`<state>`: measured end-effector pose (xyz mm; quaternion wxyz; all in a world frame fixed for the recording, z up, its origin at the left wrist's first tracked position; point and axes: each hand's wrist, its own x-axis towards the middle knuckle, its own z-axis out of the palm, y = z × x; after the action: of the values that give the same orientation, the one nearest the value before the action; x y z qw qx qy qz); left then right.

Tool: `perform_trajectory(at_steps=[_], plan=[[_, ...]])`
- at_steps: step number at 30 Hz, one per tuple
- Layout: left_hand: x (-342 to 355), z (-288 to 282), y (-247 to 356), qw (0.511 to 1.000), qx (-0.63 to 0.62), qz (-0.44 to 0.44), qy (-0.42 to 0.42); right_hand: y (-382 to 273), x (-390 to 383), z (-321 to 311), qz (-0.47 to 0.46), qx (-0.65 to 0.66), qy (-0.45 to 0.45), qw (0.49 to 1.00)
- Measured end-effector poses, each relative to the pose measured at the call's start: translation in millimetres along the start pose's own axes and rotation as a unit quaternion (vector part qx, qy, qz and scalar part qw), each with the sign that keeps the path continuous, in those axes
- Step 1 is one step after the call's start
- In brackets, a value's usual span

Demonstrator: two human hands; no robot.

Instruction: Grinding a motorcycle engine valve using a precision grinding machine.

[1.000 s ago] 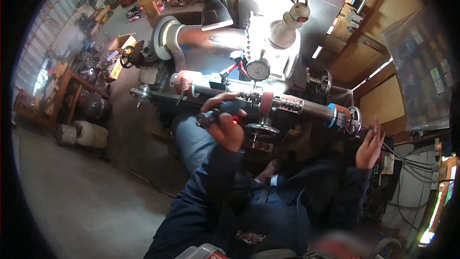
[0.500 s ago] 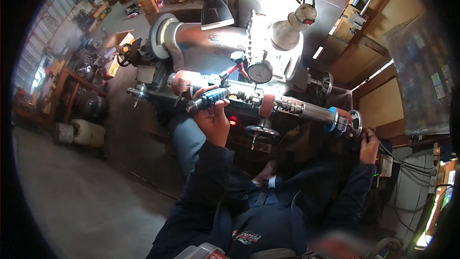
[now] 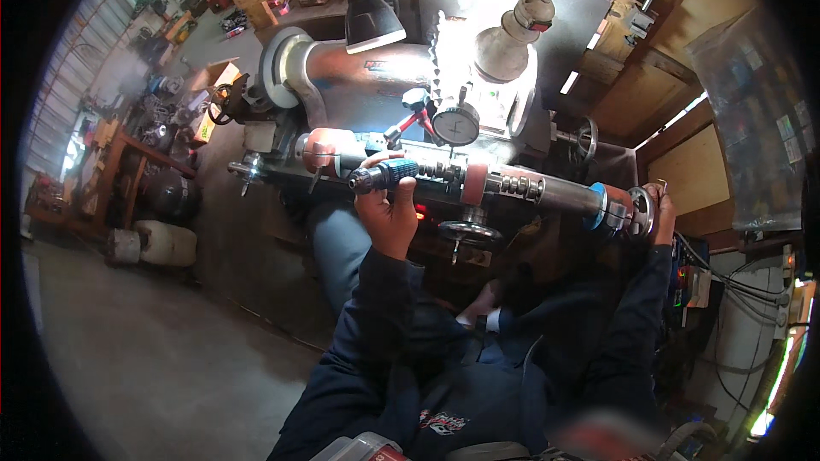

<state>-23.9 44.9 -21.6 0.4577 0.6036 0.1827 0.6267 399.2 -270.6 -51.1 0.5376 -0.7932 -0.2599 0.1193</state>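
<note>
My left hand point(image 3: 389, 213) holds a blue tool with a chuck point(image 3: 384, 174) in front of a long fixture carrying a shaft with ringed lobes point(image 3: 521, 187). A red clamp block point(image 3: 330, 142) is at its left end and a red-and-blue one point(image 3: 611, 205) at its right. My right hand point(image 3: 663, 213) is closed on the silver handwheel point(image 3: 641, 211) at the right end. A dial gauge point(image 3: 455, 124) on a red jointed arm sits above the shaft. A second handwheel point(image 3: 470, 230) is below the middle.
Behind stand a large cylindrical machine housing point(image 3: 350, 68) and a bright lamp point(image 3: 504, 51). Wooden panels point(image 3: 692, 171), hanging plastic point(image 3: 743, 119) and cables point(image 3: 743, 290) are at the right. Cluttered shelving point(image 3: 137, 154) and a pale jerrycan point(image 3: 166, 243) are on the left.
My right hand has risen from beside the right end onto its handwheel. The blue tool in my left hand has swung up level and now lies across the front of the fixture.
</note>
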Motion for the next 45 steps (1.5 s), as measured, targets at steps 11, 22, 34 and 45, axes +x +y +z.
perform_trajectory(at_steps=[11,22,34,45], plan=[[-2.4,-2.4,5.4,0.998,0.052,-0.003,-0.02,36.4,2.7,1.5,-0.021,0.057,-0.061,0.996],[-3.6,12.5,18.8,0.989,0.139,-0.013,-0.056,-113.2,-62.6,54.6,-0.07,-0.318,0.133,0.936],[-8.1,30.2,15.7,0.963,0.236,0.075,-0.108,-77.6,-100.9,76.7,-0.171,-0.208,0.261,0.927],[-18.3,33.2,12.7,0.969,0.21,0.132,-0.018,-74.8,-98.8,67.2,-0.187,-0.18,0.221,0.94]])
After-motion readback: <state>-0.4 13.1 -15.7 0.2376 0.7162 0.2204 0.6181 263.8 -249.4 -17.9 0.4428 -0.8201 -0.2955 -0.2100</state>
